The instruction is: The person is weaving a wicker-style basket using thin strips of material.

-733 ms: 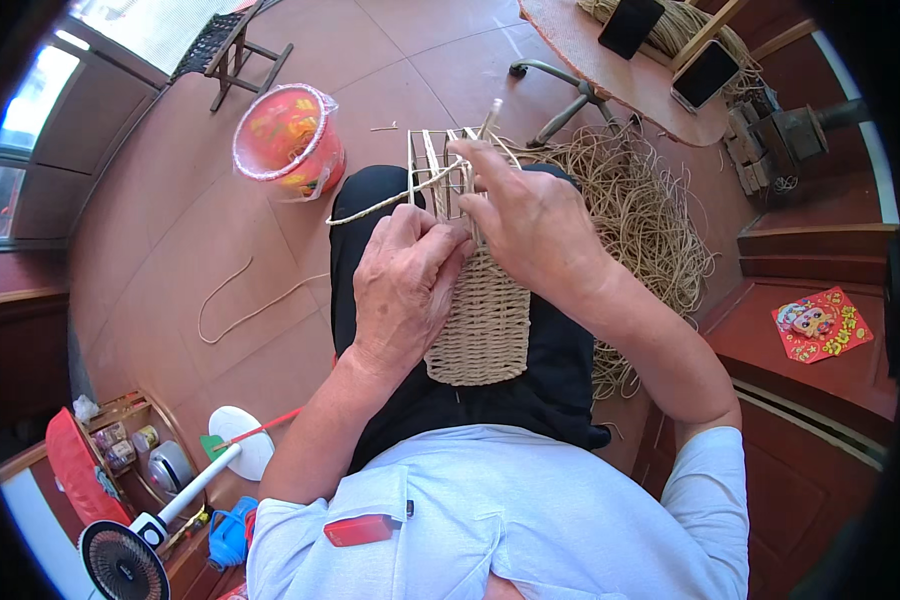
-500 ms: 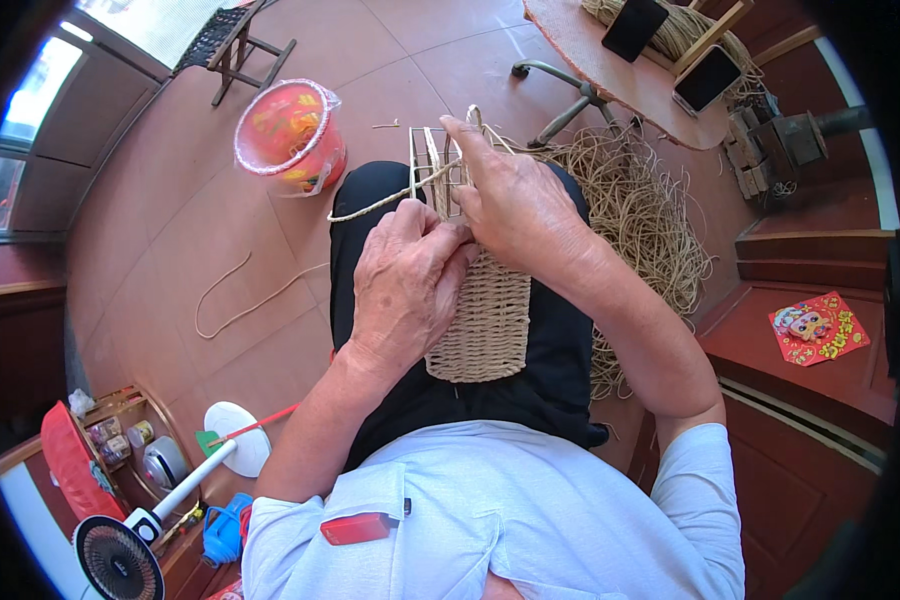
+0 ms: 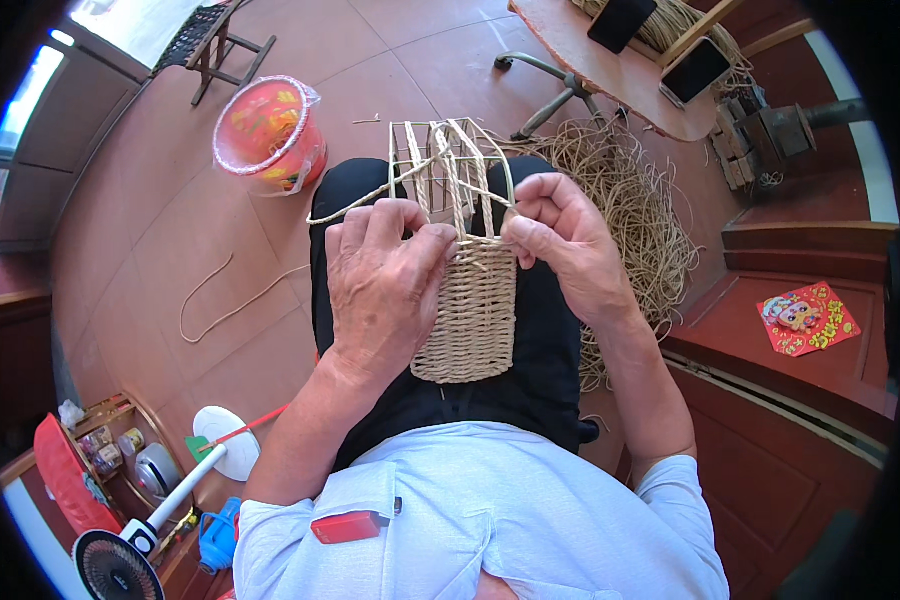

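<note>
A half-woven basket [image 3: 470, 330] of beige twisted cord lies across my dark-trousered lap. Its near part is tightly woven, while bare wire frame [image 3: 392, 150] and lengthwise cords show at the far end. My left hand [image 3: 382, 280] is closed at the left edge of the weave, thumb and fingertips pressed on it. At the right edge, my right hand [image 3: 575, 245] pinches cord between thumb and forefinger, its other fingers curled. A loose cord end [image 3: 355, 206] runs from the frame out over my left knee. What lies beneath the left fingers is hidden.
A large heap of cord [image 3: 640, 230] lies on the floor right of my legs. Ahead left stands a red plastic bucket [image 3: 270, 130]; behind it is a folding stool [image 3: 220, 50]. Two phones lie on a table [image 3: 610, 90] at far right. A fan [image 3: 120, 568] sits lower left.
My right hand has come down from the frame's far end to the weave's right edge, uncovering the lengthwise cords. My left hand stays on the weave. The whole view has shifted slightly.
</note>
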The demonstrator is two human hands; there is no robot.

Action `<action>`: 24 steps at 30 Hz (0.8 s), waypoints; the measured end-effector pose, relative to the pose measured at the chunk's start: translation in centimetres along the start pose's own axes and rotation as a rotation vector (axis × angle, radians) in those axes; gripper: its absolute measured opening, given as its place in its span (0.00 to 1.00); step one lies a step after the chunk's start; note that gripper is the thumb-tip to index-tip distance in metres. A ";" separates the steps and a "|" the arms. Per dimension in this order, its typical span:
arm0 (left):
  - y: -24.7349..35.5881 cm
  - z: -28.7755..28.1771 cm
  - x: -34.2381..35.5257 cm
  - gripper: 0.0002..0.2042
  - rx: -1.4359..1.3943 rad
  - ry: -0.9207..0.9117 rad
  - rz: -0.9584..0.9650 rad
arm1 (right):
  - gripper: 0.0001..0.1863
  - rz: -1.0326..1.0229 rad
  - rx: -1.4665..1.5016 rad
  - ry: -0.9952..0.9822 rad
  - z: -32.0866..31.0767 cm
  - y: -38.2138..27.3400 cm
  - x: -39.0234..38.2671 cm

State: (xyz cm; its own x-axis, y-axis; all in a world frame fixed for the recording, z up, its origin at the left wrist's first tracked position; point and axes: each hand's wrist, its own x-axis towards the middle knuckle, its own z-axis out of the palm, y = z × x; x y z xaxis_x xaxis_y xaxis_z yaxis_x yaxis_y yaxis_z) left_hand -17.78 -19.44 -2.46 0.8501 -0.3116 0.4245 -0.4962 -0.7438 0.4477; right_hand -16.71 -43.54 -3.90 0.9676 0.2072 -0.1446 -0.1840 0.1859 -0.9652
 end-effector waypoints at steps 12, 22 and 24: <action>1.6 2.1 0.0 0.23 0.071 -0.121 0.205 | 0.11 -0.231 -0.218 0.107 -0.3 0.0 2.2; 2.4 1.8 0.8 0.17 -0.026 -0.156 0.116 | 0.13 0.013 -0.021 0.171 -0.7 1.4 -0.5; 3.0 1.7 1.3 0.14 -0.031 -0.177 0.064 | 0.13 0.016 -0.046 0.166 -0.9 1.3 -0.9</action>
State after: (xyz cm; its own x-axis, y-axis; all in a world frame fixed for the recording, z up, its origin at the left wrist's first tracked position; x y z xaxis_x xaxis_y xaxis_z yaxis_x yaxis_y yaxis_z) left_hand -17.83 -23.06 -1.87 0.8328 -0.4595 0.3089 -0.5535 -0.7011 0.4496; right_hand -17.64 -44.39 -5.19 0.9806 0.0474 -0.1900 -0.1949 0.1386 -0.9710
